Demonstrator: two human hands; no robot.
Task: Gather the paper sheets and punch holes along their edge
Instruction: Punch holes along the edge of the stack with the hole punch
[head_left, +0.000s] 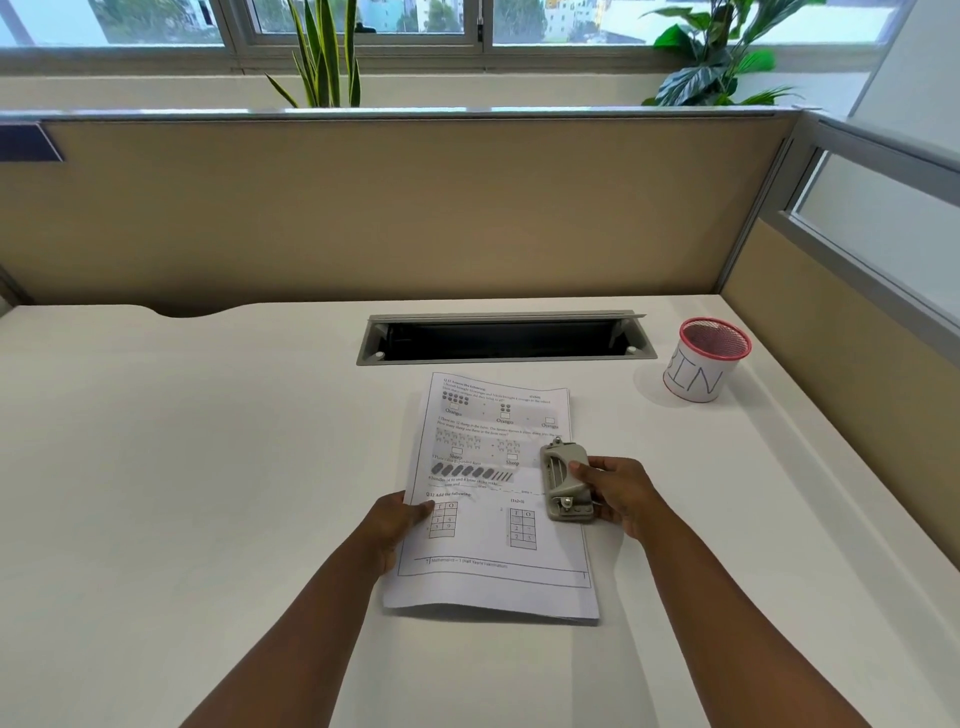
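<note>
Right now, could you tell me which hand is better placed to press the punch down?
The right hand: it already grips the hole punch at the paper sheets' right edge. The left hand is steadying their left edge.

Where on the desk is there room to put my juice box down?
The widest bare patch of desk is left of the paper sheets, beyond the left hand. Another runs between the hole punch and the pink-rimmed cup marked BIN. It is crowded in the middle, where both hands, including the right hand, work the sheets below the cable slot.
</note>
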